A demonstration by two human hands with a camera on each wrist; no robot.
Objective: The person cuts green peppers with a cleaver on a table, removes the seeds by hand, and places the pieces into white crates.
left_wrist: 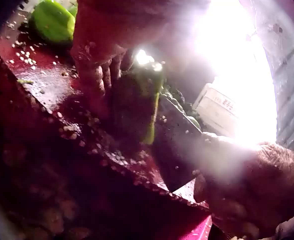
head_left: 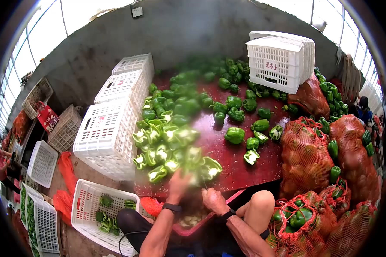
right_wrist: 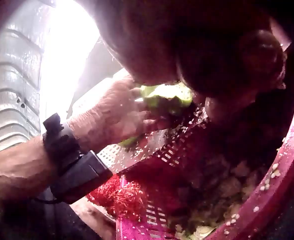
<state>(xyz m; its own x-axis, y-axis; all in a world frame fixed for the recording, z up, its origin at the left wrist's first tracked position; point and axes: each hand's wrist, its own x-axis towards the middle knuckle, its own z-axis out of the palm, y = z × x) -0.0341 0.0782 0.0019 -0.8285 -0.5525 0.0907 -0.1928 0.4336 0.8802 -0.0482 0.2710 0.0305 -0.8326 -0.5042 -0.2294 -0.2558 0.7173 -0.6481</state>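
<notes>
At the near edge of the red table (head_left: 261,171), the left hand (head_left: 180,186) is blurred. In the left wrist view its fingers (left_wrist: 102,75) curl round a green pepper (left_wrist: 137,105); the right wrist view also shows the left hand (right_wrist: 119,110) at a cut pepper (right_wrist: 169,97). Just to its right, the right hand (head_left: 215,201) grips a knife, whose dark blade (left_wrist: 179,142) lies beside the pepper in the left wrist view. Cut pepper halves (head_left: 157,173) with pale insides lie in a heap beyond the left hand.
Whole peppers (head_left: 234,135) are spread over the table. White crates (head_left: 103,128) line its left side; another crate stack (head_left: 274,64) stands at the back right. Filled red net bags (head_left: 306,158) sit at right. Below the hands is a pink basket (right_wrist: 287,150) holding scraps; a white crate (head_left: 83,214) stands lower left.
</notes>
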